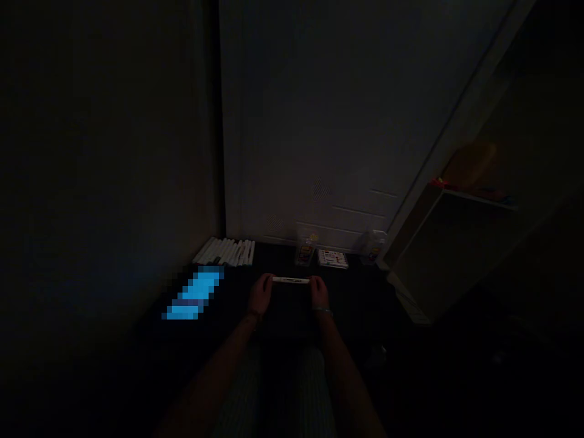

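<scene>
A white marker pen (291, 280) with small dark print lies level between my two hands, over the dark table (283, 316). My left hand (261, 294) grips its left end with closed fingers. At the other end, the fingers of my right hand (319, 294) pinch the marker the same way. Beyond my left hand, several white markers (230, 252) lie side by side in a row at the back of the table. A white pack with printed pictures (333, 258) lies behind my right hand. The scene is very dark, so fine details are hidden.
A clear plastic case (305, 250) with a coloured label stands at the back, and a similar case (374, 248) stands farther right. A glowing blue, pixelated screen (194, 295) lies at left. A shelf unit (438, 243) with an orange object (472, 163) rises at right.
</scene>
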`<state>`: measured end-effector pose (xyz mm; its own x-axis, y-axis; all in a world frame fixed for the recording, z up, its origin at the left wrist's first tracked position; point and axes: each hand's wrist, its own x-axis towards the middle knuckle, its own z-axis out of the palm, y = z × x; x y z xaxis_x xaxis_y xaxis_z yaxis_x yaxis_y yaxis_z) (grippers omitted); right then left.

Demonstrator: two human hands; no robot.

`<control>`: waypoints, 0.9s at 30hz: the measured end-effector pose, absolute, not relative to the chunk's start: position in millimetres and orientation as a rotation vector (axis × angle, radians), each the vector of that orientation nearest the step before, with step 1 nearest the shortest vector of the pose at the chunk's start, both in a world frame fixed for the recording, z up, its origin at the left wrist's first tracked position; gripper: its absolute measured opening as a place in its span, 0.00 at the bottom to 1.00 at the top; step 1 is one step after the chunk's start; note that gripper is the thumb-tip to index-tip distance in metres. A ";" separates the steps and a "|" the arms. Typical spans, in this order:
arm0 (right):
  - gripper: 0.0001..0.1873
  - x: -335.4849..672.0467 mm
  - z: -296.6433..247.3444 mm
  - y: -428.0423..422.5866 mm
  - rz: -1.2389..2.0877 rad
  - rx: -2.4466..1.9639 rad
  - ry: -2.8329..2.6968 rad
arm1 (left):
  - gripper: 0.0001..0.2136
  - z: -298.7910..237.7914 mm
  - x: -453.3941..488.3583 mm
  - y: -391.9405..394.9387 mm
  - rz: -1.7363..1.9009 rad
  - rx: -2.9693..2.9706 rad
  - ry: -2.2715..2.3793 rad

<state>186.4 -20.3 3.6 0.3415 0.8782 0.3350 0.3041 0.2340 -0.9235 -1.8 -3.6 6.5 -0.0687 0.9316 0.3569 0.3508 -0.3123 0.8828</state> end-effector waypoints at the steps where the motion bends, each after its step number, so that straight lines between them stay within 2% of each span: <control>1: 0.17 185.5 4.0 -21.0 0.567 -1.335 -1.222 | 0.15 6.5 -1.9 -3.8 1.390 1.667 1.390; 8: 0.15 178.1 3.2 -23.2 0.496 -1.398 -1.413 | 0.18 5.3 -2.9 -3.0 1.441 1.598 1.422; 17: 0.22 179.9 -1.4 -20.2 0.495 -1.431 -1.520 | 0.20 6.9 2.4 -4.7 1.394 1.465 1.146; 22: 0.14 172.2 -5.7 -23.0 0.319 -1.340 -1.807 | 0.22 2.4 3.3 -0.7 1.396 1.379 1.103; 27: 0.15 165.1 -3.4 -25.1 0.214 -1.344 -1.973 | 0.19 2.8 3.2 -2.1 1.232 1.506 1.029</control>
